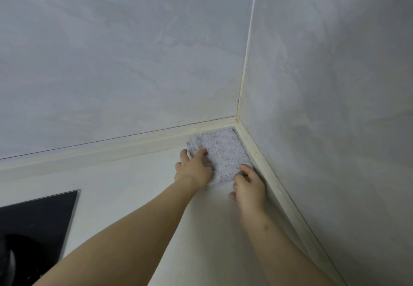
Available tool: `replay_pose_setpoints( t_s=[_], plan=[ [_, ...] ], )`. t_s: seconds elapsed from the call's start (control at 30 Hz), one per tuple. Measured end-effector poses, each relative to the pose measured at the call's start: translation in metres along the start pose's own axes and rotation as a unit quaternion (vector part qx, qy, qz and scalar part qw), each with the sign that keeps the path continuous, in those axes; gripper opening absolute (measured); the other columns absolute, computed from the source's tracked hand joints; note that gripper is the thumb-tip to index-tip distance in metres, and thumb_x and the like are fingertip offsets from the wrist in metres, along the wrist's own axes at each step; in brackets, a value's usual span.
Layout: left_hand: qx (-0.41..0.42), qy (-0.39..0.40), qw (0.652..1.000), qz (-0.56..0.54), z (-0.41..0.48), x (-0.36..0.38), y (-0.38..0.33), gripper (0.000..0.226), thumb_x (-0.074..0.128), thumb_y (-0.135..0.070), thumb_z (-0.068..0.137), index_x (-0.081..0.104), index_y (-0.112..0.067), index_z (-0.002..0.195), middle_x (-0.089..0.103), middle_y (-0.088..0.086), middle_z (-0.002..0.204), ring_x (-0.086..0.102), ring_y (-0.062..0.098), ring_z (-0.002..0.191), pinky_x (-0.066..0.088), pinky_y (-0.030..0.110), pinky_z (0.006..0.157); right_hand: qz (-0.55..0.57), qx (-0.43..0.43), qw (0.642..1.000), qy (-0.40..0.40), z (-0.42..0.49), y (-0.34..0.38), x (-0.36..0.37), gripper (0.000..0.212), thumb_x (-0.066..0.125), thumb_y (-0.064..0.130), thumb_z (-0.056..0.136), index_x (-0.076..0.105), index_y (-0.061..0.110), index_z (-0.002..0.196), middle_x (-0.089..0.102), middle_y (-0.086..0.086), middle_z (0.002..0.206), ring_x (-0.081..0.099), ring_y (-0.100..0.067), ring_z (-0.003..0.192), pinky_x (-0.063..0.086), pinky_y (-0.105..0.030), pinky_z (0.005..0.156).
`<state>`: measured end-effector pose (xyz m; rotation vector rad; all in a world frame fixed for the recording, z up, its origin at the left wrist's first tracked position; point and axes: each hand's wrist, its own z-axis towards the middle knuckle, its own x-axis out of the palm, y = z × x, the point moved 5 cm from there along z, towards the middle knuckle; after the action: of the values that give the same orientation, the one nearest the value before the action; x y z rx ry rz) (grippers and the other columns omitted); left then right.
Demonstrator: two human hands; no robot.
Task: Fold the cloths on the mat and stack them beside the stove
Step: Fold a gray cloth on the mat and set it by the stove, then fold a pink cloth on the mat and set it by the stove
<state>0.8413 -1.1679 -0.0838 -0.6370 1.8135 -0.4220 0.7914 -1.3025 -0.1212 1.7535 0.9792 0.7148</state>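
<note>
The cloth [223, 154] lies on the tabletop [134, 185] in the far right corner. Its far edge is against the ledge below the back wall [134, 62], and its right edge is against the ledge below the right wall [335, 107]. The left hand [194, 169] holds the cloth's left edge, fingers curled over onto its top. The right hand [248, 185] holds its near right corner (thumb off the cloth, on the near side). Both forearms reach in from the near side. The stove [38, 218] is set into the tabletop well to the left of the cloth and nearer the person, with a stretch of tabletop between them.
</note>
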Motion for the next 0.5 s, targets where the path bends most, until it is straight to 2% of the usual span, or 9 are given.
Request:
replay_pose_setpoints(
  t_s=[0.1, 0.17, 0.23, 0.3, 0.33, 0.43, 0.5],
  plan=[
    [0.010, -0.020, 1.000, -0.019, -0.015, -0.007, 0.003, 0.052, 0.046, -0.027, 0.092, 0.031, -0.036, 0.141, 0.000, 0.003, 0.156, 0.022, 0.035, 0.135, 0.034, 0.043, 0.107, 0.001, 0.000, 1.000, -0.004, -0.012, -0.002, -0.002, 0.035, 0.049, 0.003, 0.084, 0.058, 0.018, 0.115, 0.052, 0.006, 0.079, 0.042, -0.009, 0.061, 0.038, -0.032, 0.069],
    [0.017, -0.024, 0.997, -0.066, -0.033, -0.014, 0.008, 0.048, 0.050, -0.028, 0.091, 0.038, -0.027, 0.138, 0.010, 0.005, 0.154, 0.037, 0.033, 0.128, 0.040, 0.042, 0.103, -0.006, 0.011, 1.000, 0.001, -0.028, -0.001, -0.003, 0.036, 0.048, 0.005, 0.085, 0.055, 0.017, 0.118, 0.052, 0.007, 0.079, 0.044, -0.011, 0.065, 0.041, -0.034, 0.075],
    [0.028, -0.037, 0.992, -0.120, -0.061, -0.023, 0.014, 0.040, 0.051, -0.023, 0.091, 0.047, -0.019, 0.131, 0.033, 0.007, 0.143, 0.055, 0.025, 0.106, 0.048, 0.033, 0.090, -0.011, 0.017, 1.000, 0.019, -0.051, 0.004, -0.004, 0.033, 0.047, 0.006, 0.087, 0.053, 0.020, 0.116, 0.051, 0.007, 0.082, 0.048, -0.016, 0.073, 0.046, -0.037, 0.081],
    [0.036, -0.049, 0.985, -0.160, -0.096, -0.034, 0.022, 0.032, 0.050, -0.020, 0.092, 0.052, -0.017, 0.125, 0.049, 0.002, 0.123, 0.057, 0.016, 0.080, 0.047, 0.023, 0.068, 0.003, 0.025, 0.998, 0.053, -0.078, 0.010, 0.001, 0.027, 0.045, 0.006, 0.089, 0.054, 0.020, 0.111, 0.051, 0.005, 0.082, 0.048, -0.018, 0.072, 0.045, -0.033, 0.071],
    [0.028, -0.052, 0.981, -0.182, -0.114, -0.039, 0.031, 0.029, 0.050, -0.020, 0.093, 0.053, -0.018, 0.122, 0.050, -0.001, 0.118, 0.054, 0.014, 0.076, 0.044, 0.022, 0.066, 0.004, 0.029, 0.997, 0.075, -0.094, 0.012, 0.005, 0.025, 0.044, 0.006, 0.090, 0.055, 0.020, 0.108, 0.052, 0.003, 0.084, 0.049, -0.018, 0.074, 0.043, -0.031, 0.067],
    [-0.013, -0.084, 0.959, -0.269, -0.166, -0.055, 0.072, 0.017, 0.052, -0.023, 0.092, 0.057, -0.025, 0.108, 0.054, -0.004, 0.122, 0.056, 0.017, 0.093, 0.045, 0.027, 0.079, -0.016, 0.033, 0.986, 0.164, -0.148, 0.013, 0.029, 0.019, 0.045, 0.007, 0.091, 0.059, 0.021, 0.092, 0.054, 0.000, 0.087, 0.049, -0.018, 0.077, 0.041, -0.028, 0.066],
    [-0.046, -0.128, 0.937, -0.322, -0.203, -0.071, 0.108, 0.012, 0.053, -0.022, 0.092, 0.059, -0.026, 0.101, 0.060, -0.003, 0.113, 0.060, 0.019, 0.100, 0.047, 0.030, 0.083, -0.046, 0.032, 0.972, 0.229, -0.187, 0.008, 0.051, 0.020, 0.049, 0.007, 0.091, 0.060, 0.023, 0.084, 0.056, 0.000, 0.082, 0.050, -0.017, 0.074, 0.040, -0.026, 0.063]
  ],
)
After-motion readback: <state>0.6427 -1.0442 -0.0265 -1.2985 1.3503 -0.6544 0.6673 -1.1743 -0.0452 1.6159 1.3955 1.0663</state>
